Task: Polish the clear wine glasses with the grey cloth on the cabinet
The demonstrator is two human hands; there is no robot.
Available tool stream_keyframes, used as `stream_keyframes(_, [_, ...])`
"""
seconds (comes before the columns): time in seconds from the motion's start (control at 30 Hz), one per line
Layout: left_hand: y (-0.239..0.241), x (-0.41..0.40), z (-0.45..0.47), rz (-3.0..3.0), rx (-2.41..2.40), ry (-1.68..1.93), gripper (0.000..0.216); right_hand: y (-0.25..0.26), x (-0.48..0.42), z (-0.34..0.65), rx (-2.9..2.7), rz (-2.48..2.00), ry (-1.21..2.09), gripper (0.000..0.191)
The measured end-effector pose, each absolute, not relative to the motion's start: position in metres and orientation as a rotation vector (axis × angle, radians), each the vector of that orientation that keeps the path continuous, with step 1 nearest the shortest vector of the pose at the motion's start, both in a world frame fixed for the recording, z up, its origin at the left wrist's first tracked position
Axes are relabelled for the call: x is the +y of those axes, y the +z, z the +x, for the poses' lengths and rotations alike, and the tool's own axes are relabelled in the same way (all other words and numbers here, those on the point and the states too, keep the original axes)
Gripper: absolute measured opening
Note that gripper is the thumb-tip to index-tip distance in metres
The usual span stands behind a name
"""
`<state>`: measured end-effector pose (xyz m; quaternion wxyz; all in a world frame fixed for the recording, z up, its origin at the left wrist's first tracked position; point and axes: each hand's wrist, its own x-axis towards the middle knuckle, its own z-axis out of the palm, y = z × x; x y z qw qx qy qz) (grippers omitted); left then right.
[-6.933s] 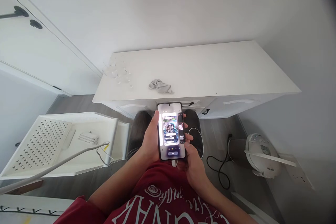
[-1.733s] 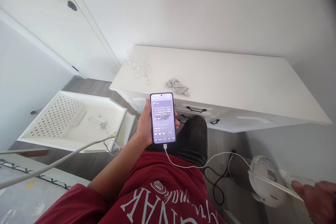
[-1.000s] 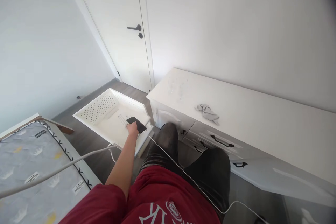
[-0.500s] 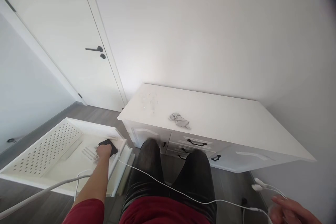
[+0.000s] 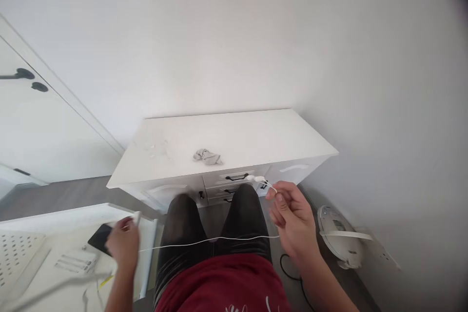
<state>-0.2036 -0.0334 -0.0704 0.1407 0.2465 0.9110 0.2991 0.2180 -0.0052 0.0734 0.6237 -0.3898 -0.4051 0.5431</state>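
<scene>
My right hand (image 5: 292,217) is raised in front of the cabinet, its fingers pinched on the wires of white wired earphones (image 5: 256,178) just below the earbuds. From there the thin white cable (image 5: 190,243) runs across my lap to my left hand (image 5: 123,243). That hand is slightly blurred, with its fingers closed round the cable's other end. A black phone (image 5: 99,239) lies right beside it on the white tray-like surface (image 5: 40,282) at lower left. Next to the phone sits a clear-and-white packet (image 5: 76,261).
A white cabinet (image 5: 248,134) with black handles stands against the wall, bearing a crumpled grey cloth (image 5: 207,156) and clear glassware (image 5: 157,148). At right, a white appliance (image 5: 338,239) with a handle rests on the floor near a black cord (image 5: 288,273). A door (image 5: 44,131) is at left.
My view has turned right. My right hand has come up and inward with the earphones, from the lower right corner. My left hand has shifted off the phone to its edge, still on the cable.
</scene>
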Motion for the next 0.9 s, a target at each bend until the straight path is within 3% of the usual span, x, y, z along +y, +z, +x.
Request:
stream_keyframes(0.07, [-0.038, -0.041, -0.130, 0.903, 2.094, 1.041, 0.018, 0.072, -0.007, 0.209, -0.949, -0.827, 1.296, 0.010])
stream_keyframes(0.13, [-0.002, -0.049, -0.057, 1.027, 1.529, 1.098, 0.027, 0.068, -0.011, 0.199, -0.989, -0.763, 1.358, 0.010])
stream_keyframes(0.27, [0.056, -0.052, 0.031, 0.811, 0.917, 1.178, 0.046, 0.056, -0.025, 0.187, -1.115, -0.705, 1.470, 0.013])
stream_keyframes(0.63, [0.097, -0.048, 0.050, 0.726, 1.011, 1.346, 0.026, 0.080, -0.035, 0.213, -1.867, -0.787, 0.923, 0.028])
stream_keyframes(0.73, [0.102, -0.046, 0.051, 0.764, 1.012, 1.366, 0.027, 0.091, -0.021, 0.225, -1.727, -0.865, 0.810, 0.027])
stream_keyframes(0.8, [0.108, -0.043, 0.050, 0.871, 1.000, 1.315, 0.029, 0.097, -0.009, 0.230, -1.577, -0.904, 0.950, 0.027])
stream_keyframes(0.9, [0.117, -0.037, 0.046, 1.041, 0.960, 1.142, 0.033, 0.105, 0.006, 0.228, -1.560, -0.744, 1.424, 0.028])
